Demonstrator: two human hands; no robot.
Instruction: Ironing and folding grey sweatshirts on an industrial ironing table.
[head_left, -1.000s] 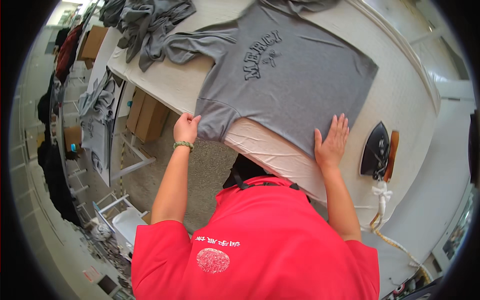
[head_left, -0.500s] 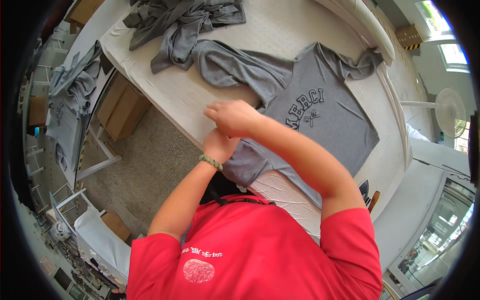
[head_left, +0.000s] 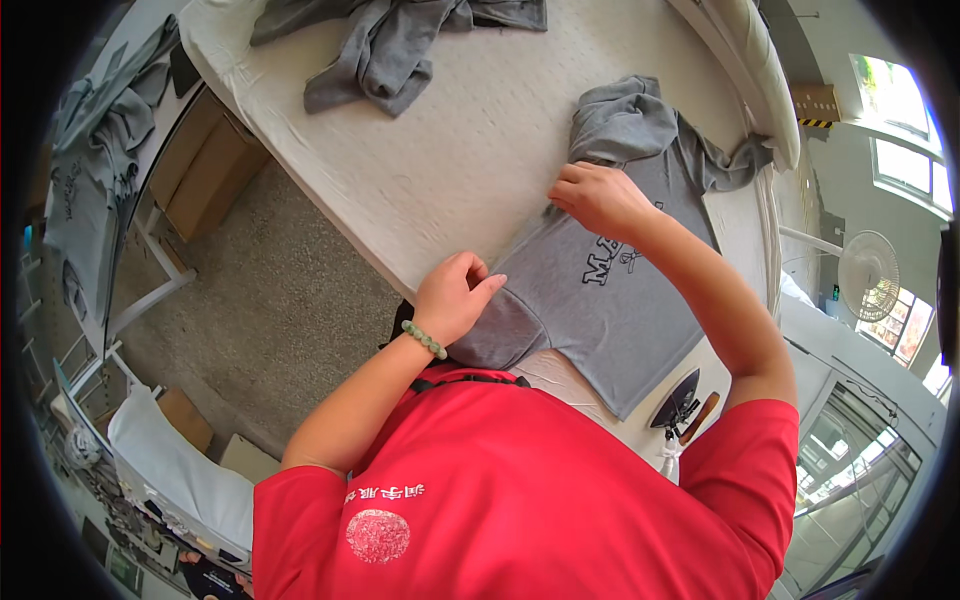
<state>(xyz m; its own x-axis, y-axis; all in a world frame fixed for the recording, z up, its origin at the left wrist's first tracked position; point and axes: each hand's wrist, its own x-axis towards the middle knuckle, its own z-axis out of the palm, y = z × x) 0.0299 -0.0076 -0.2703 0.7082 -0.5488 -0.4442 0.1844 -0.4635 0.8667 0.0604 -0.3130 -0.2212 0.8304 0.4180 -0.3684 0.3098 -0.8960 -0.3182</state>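
A grey sweatshirt (head_left: 620,335) with dark lettering lies on the white padded table (head_left: 420,190) in front of me. Its far part is bunched up in a loose fold just beyond my right hand (head_left: 602,203). The fingers of that hand are pinched together on the garment's left edge, beside the fold. My left hand (head_left: 455,297), with a green bead bracelet at the wrist, is over the table's near edge, next to the lower sleeve. Its thumb stands apart from the curled fingers, and no cloth shows between them.
An iron (head_left: 677,398) stands at the right by my right elbow. More grey garments (head_left: 375,60) lie heaped at the far side of the table. Another stack of grey clothes (head_left: 95,190) is at the left, near a cardboard box (head_left: 208,170). A white fan (head_left: 868,275) stands at the right.
My hands, together before, are now apart: the right has moved right and away to the sweatshirt's edge. The sleeve that stretched left across the table is now folded over onto the sweatshirt.
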